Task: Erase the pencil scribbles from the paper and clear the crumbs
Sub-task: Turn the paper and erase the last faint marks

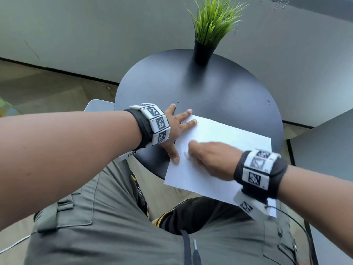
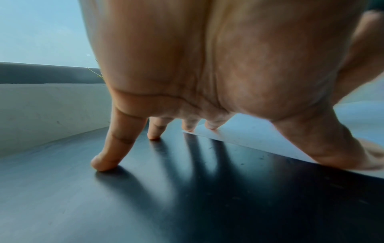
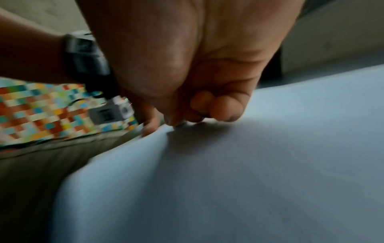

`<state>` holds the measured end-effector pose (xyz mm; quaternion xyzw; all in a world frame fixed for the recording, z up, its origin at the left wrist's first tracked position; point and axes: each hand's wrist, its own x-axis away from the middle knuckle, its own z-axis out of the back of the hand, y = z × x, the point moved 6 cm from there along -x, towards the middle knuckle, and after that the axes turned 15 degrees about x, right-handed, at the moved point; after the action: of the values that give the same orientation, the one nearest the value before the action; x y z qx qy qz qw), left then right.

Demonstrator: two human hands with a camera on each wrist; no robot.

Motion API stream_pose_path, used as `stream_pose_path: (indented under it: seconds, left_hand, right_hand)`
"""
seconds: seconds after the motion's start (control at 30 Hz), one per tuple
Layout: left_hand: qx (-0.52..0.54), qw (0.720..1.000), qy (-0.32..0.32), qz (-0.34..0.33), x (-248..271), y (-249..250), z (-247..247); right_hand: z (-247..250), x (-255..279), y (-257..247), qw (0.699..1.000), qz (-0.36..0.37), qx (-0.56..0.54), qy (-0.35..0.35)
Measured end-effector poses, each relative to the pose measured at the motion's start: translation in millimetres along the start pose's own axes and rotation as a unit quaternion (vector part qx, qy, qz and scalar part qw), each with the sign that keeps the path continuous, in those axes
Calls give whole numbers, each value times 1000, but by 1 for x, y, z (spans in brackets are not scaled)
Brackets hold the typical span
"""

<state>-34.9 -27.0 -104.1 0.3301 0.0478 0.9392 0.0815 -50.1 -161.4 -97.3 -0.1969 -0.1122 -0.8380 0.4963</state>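
Observation:
A white sheet of paper lies on the round black table, with its near corner hanging over the edge above my lap. My left hand is spread flat; two fingers and the thumb press the paper's left edge and the other fingers rest on the table. My right hand is blurred over the middle of the sheet. Its fingers are curled, pinching a small pale eraser against the paper. Faint grey marks show by its fingertips. Tiny dark specks lie on the table.
A potted green plant stands at the table's far edge. A grey seat sits left of the table and a grey surface lies to the right. A colourful patterned floor lies beyond my knees.

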Motion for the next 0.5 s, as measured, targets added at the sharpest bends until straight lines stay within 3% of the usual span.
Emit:
stream_pose_path:
  seconds: [0.07, 0.17, 0.23, 0.4, 0.5]
  left_hand:
    - [-3, 1000, 2, -2, 1, 1, 1]
    - [-8, 1000, -4, -3, 1, 4, 3]
    - [-2, 1000, -9, -6, 0, 2, 3]
    - [15, 999, 40, -32, -3, 7, 5]
    - [14, 996, 71, -53, -5, 12, -6]
  right_hand:
    - [0, 6, 2, 1000, 5, -9, -3]
    - [7, -2, 59, 991, -129, -33, 26]
    - [7, -5, 75, 985, -168, -25, 29]
    - [6, -13, 75, 977, -210, -33, 29]
    - [5, -9, 63, 984, -172, 5, 55]
